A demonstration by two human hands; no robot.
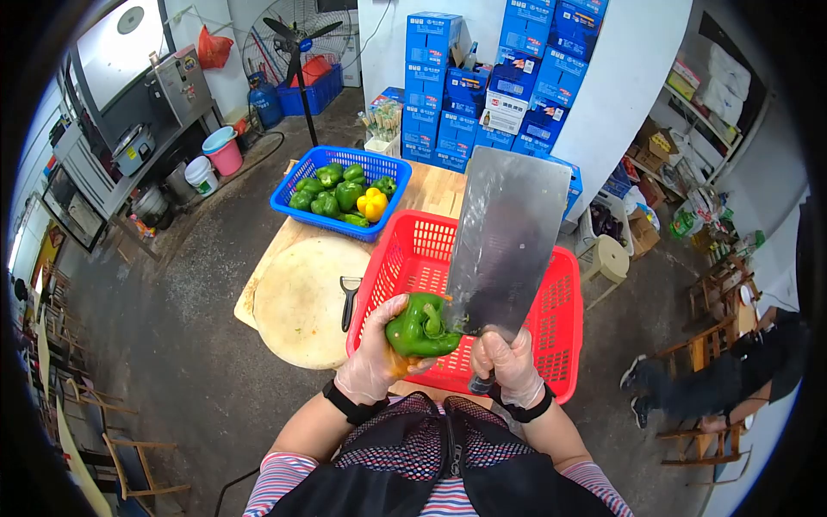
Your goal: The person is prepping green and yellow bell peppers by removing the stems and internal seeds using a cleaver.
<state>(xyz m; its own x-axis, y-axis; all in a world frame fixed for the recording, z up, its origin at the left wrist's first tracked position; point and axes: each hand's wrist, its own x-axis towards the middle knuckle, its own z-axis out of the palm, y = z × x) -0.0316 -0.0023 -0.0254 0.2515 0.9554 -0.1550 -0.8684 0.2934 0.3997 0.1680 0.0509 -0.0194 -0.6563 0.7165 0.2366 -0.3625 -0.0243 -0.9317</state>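
Note:
Gloved in clear plastic, my left hand (379, 351) grips a green bell pepper (418, 326), its stem side facing up and right. My right hand (506, 358), also gloved, is closed round the handle of a large cleaver (508, 241). The wide blade stands upright, its lower left corner touching or very near the pepper. Both hands are over the near part of a red basket (564, 345). To the left lie a round cutting board (301, 302) and a black peeler (349, 303). A blue basket (289, 209) behind holds several green peppers and a yellow one (372, 204).
The wooden table (431, 187) carries the baskets and board. Stacked blue boxes (426, 86) stand behind it, with a fan (299, 52) farther left. A stool (607, 261) is at the right. Another person (724, 370) is at the far right among wooden chairs.

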